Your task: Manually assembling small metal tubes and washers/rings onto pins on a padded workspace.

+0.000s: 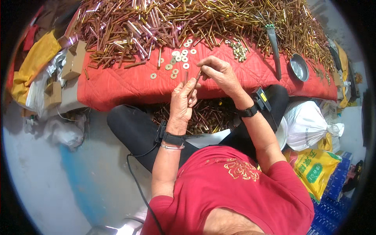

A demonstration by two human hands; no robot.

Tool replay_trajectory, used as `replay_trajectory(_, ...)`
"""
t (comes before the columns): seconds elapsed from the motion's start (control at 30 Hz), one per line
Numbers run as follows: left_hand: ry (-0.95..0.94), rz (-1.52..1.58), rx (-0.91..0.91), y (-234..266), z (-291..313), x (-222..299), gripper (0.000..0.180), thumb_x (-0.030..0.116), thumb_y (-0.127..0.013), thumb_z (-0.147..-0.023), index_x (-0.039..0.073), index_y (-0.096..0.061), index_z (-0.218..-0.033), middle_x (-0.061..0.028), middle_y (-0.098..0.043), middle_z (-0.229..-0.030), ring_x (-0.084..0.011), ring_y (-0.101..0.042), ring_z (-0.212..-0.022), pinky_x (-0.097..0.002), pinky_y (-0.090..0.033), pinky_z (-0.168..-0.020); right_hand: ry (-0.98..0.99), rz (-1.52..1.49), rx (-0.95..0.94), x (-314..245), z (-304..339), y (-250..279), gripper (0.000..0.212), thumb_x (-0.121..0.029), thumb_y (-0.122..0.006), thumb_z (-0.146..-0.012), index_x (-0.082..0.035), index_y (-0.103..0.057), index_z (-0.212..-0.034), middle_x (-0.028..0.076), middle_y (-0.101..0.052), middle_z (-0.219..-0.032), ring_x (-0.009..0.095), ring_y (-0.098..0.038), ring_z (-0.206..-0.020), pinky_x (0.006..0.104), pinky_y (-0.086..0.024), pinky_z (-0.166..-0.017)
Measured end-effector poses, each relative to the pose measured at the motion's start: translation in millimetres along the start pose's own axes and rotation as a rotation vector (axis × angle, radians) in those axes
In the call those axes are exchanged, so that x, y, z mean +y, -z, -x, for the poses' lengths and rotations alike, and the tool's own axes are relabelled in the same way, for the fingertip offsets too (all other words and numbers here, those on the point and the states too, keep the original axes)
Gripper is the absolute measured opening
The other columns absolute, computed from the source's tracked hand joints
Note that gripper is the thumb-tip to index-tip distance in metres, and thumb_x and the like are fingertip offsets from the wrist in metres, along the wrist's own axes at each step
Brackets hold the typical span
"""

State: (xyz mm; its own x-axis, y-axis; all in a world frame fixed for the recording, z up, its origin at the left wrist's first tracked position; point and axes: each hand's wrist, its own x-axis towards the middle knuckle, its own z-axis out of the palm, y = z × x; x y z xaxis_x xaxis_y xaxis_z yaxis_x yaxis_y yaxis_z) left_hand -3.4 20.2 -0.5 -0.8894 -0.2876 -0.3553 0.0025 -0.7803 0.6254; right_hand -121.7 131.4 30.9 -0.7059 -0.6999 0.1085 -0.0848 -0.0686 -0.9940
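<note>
The left hand (183, 96) is closed around two thin reddish-brown rods above the near edge of the desk (117, 88), about midway along it. The straight rod (186, 77) stands nearly upright; the slanted rod (196, 84) leans toward the right hand (219, 72), its lower part covered by the left fingers. The right thumb and forefinger are bent close together at its upper end; whether they grip the rod or some small part cannot be told, as the tips hide it.

A heap of metallic rods (156, 29), copper, gold and pinkish, covers the far side of the desk and is cut off at the top, hiding the far edge. More rods (205, 117) lie below the near edge, partly covered by the forearms. A red quilted cloth conceals the desk's frame.

Flat washers (186, 65) lie between heap and near edge; tiny pale pieces (237, 51), too small to make out, lie right of them. A metal dish (299, 67) is toward the right corner. A yellow bag (313, 168) carries large printed characters and a green label; a white bag (307, 125) bears blurred small print.
</note>
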Motion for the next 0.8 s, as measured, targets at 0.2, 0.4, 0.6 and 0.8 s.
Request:
replay_trajectory(0.2, -0.031, 0.01, -0.058, 2, 4, -1, 0.014, 0.017, -0.064, -0.087, 0.004, -0.059, -0.085, -0.005, -0.063, -0.073, -0.0005, -0.038, -0.045, -0.0149, -0.027, -0.037, -0.043, -0.15, -0.04, 7, 9, 4, 0.014, -0.009, -0.059, -0.087, -0.003, -0.062, -0.099, -0.001, -0.059, -0.082, 0.006, -0.054, -0.075, 0.0218, -0.046, -0.07)
replay_trajectory(0.4, -0.014, -0.032, -0.072, 0, 8, 9, 0.015, 0.017, -0.059, -0.089, 0.002, -0.058, -0.087, -0.0052, -0.061, -0.071, -0.0017, -0.039, -0.044, -0.0149, -0.029, -0.037, -0.063, -0.198, -0.1, -4, 11, 8, 0.012, -0.007, -0.058, -0.088, -0.002, -0.062, -0.099, -0.001, -0.058, -0.079, 0.007, -0.055, -0.072, 0.0233, -0.047, -0.066)
replay_trajectory(0.6, 0.025, -0.277, -0.085, -2, 12, 21, 0.018, 0.018, -0.058, -0.09, 0.001, -0.058, -0.085, -0.0006, -0.053, -0.06, -0.0018, -0.037, -0.041, -0.0149, -0.027, -0.036, 0.02, 0.322, -0.216, -24, 13, 15, 0.005, -0.002, -0.055, -0.088, -0.001, -0.057, -0.092, 0.003, -0.057, -0.075, 0.009, -0.055, -0.067, 0.0243, -0.047, -0.062)
replay_trajectory(0.8, 0.396, 0.156, -0.42, 16, 6, 21, 0.022, 0.022, -0.056, -0.092, 0.001, -0.059, -0.084, 0.0019, -0.046, -0.055, -0.0024, -0.033, -0.038, -0.0149, -0.024, -0.035, 0.252, 0.36, -0.283, -29, 19, 16, 0.003, 0.001, -0.054, -0.086, 0.0, -0.054, -0.088, 0.004, -0.055, -0.074, 0.011, -0.053, -0.066, 0.0251, -0.044, -0.058)
